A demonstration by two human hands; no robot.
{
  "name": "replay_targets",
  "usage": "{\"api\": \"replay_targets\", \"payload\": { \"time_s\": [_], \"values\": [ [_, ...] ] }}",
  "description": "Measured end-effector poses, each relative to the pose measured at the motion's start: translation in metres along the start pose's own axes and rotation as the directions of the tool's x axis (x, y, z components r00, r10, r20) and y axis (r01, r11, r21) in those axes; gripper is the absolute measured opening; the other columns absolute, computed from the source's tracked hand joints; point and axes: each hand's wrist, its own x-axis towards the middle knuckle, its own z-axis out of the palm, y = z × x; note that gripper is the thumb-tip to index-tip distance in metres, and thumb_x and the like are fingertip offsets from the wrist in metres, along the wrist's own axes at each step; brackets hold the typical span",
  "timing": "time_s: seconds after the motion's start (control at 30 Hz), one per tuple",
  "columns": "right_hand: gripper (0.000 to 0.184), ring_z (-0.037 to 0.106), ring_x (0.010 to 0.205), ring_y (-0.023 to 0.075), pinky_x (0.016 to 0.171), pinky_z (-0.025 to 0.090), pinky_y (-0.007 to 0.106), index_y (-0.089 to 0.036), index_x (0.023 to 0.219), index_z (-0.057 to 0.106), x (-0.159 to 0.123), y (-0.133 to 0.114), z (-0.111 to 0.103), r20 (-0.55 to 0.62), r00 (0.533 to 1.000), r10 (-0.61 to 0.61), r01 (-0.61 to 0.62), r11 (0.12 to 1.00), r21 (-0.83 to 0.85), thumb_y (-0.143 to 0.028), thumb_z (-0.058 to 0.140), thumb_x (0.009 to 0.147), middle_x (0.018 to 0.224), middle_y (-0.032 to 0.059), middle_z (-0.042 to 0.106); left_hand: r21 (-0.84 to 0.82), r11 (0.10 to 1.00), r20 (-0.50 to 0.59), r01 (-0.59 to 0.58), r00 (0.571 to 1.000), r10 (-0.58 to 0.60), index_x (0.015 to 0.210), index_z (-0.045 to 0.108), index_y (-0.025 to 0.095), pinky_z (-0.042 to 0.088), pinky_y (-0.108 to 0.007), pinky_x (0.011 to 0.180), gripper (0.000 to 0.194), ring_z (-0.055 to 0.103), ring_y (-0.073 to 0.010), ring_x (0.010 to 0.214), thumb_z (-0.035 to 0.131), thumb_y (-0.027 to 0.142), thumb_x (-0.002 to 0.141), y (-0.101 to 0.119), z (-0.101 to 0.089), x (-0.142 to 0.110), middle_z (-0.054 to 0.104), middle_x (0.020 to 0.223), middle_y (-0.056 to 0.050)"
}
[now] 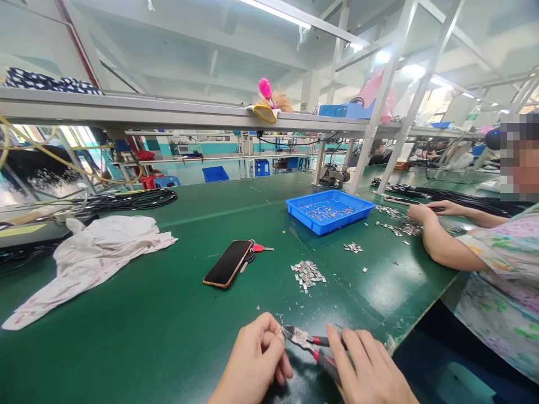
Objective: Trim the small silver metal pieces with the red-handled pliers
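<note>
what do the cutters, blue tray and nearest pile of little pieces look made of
Cutters: probably a metal head, greyish and hard-edged; the dark and red handles look like matte plastic or rubber.
Blue tray: probably moulded plastic, smooth, slightly glossy, evenly coloured.
Pile of little pieces: likely metal, from the silvery shine; too small to tell which.

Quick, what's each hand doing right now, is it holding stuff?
Left hand: closed, pinching a tiny piece, too small to make out.
Right hand: closed, holding the pliers.

Phone (227,264) and metal pieces (309,275) obstruct ahead, with a gap between.
</note>
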Motion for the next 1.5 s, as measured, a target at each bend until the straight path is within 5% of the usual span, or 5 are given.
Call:
{"api": "replay_targets", "payload": {
  "time_s": [0.37,0.8,0.97,1.13,1.5],
  "values": [
    [0.025,0.054,0.049,0.0095,0.046,0.044,0.019,-0.022,0.077,0.055,0.002,0.005,-0.001,0.351,0.932,0.088,-0.253,0.852,0.458,-0.029,0.036,0.092,0.062,-0.0025,0.052,0.004,1.0,0.025,-0.011,1.0,0.011,0.075,0.038,0.019,0.035,-0.019,0.047,0.025,0.048,-0.0092,0.044,0.044,0.041,0.085,0.0,0.002,-0.001,0.063,0.056,-0.005],
    [0.032,0.059,0.065,0.0206,0.053,0.046,0.031,-0.011,0.101,0.058,0.002,0.002,-0.005,0.087,0.994,0.061,-0.069,0.994,0.083,-0.018,0.03,0.087,0.076,0.0085,0.06,0.083,0.996,-0.029,-0.035,0.999,0.038,0.073,0.038,0.02,0.037,-0.021,0.05,0.022,0.052,-0.012,0.048,0.042,0.036,0.088,0.001,0.001,-0.002,0.063,0.056,-0.004],
    [0.029,0.055,0.054,0.0132,0.048,0.044,0.023,-0.018,0.085,0.06,0.002,0.002,-0.003,0.209,0.974,0.092,-0.158,0.933,0.325,-0.023,0.032,0.091,0.065,0.0017,0.055,0.206,0.973,-0.05,-0.101,0.992,0.113,0.072,0.038,0.02,0.037,-0.022,0.053,0.019,0.053,-0.0127,0.051,0.039,0.029,0.088,-0.001,-0.001,-0.003,0.064,0.058,-0.003],
    [0.02,0.055,0.056,0.0088,0.052,0.044,0.017,-0.022,0.082,0.058,0.005,0.01,-0.006,0.388,0.916,0.099,-0.292,0.828,0.478,-0.025,0.04,0.091,0.067,-0.0018,0.056,-0.11,0.994,0.036,0.011,0.999,-0.007,0.075,0.039,0.019,0.033,-0.019,0.046,0.023,0.049,-0.0097,0.044,0.046,0.039,0.084,0.003,0.001,0.0,0.061,0.054,-0.003],
    [0.032,0.056,0.066,0.0191,0.054,0.046,0.031,-0.009,0.105,0.055,0.001,0.011,-0.007,0.098,0.993,0.059,-0.071,0.99,0.123,-0.02,0.033,0.087,0.079,0.0097,0.057,-0.282,0.956,0.013,0.081,0.997,-0.08,0.073,0.041,0.017,0.029,-0.016,0.044,0.025,0.048,-0.0073,0.043,0.053,0.038,0.08,0.005,0.001,0.0,0.06,0.052,-0.003]
  ]
}}
